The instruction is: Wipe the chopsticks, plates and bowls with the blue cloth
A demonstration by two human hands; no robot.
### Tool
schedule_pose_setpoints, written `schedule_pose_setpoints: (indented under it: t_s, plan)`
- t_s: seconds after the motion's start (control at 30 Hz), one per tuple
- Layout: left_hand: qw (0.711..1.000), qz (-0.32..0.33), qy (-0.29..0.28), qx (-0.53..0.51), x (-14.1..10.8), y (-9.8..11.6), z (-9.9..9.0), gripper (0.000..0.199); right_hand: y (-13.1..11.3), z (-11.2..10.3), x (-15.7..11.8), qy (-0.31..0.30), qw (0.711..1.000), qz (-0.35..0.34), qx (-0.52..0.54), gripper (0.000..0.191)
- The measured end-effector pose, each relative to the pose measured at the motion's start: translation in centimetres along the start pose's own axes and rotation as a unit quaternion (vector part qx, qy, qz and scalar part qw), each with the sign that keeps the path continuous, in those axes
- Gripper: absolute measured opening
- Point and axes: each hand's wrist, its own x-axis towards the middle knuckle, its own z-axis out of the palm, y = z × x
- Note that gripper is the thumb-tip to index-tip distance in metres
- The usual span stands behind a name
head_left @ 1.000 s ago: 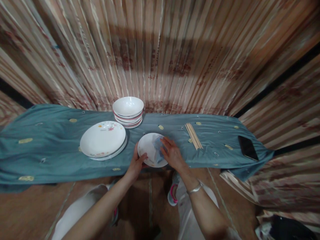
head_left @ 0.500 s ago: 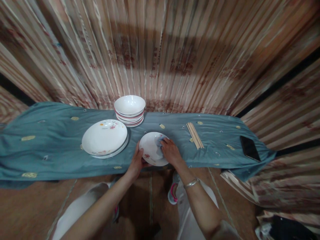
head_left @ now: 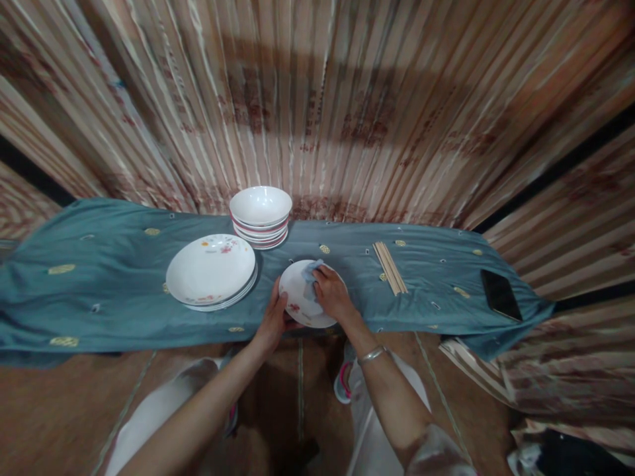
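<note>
Teal tablecloth [head_left: 119, 271]; right grip [head_left: 332, 293] closed on rag [head_left: 311, 270]

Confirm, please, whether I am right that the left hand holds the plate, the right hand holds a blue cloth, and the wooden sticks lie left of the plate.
Not quite: the head view shows the wooden sticks right of the plate, not left. The left hand holds the plate and the right hand the blue cloth.

Blue cloth [head_left: 311, 270] moved from the right half of the small plate [head_left: 292, 284] to its top edge, right hand [head_left: 333, 294] with it, just below frame centre. Left hand [head_left: 272, 318]: thumb back from plate face to left rim, red flower print [head_left: 294, 307] at lower left uncovered.
</note>
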Motion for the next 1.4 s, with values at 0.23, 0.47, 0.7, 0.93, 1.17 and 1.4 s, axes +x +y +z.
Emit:
schedule_pose_setpoints:
  t_s: [0.23,0.47,0.7,0.93,1.17,1.4]
  plan:
    - [1.0,0.005,0.005,0.003,-0.1,0.1,0.1,0.078,-0.4,0.8,0.5,0.014,0.999,-0.009,0.03,0.036]
    - [1.0,0.006,-0.016,0.017,-0.2,0.2,0.0,0.078,-1.0,1.6,1.1,0.035,0.997,-0.029,0.054,0.035]
    - [1.0,0.007,-0.023,0.019,0.1,-0.3,-0.3,0.076,-1.8,1.6,1.5,0.037,0.995,-0.035,0.091,0.036]
    - [1.0,0.002,-0.024,0.005,0.3,-0.4,-0.4,0.071,-2.3,2.3,1.6,0.044,0.987,-0.035,0.151,0.036]
    - [1.0,-0.003,-0.019,-0.003,0.1,-0.3,-0.2,0.07,-2.9,3.1,1.4,0.036,0.973,-0.046,0.222,0.037]
    - [1.0,-0.016,0.009,-0.017,0.0,-0.1,0.2,0.071,-3.4,2.9,0.9,0.016,0.962,-0.064,0.265,0.038]
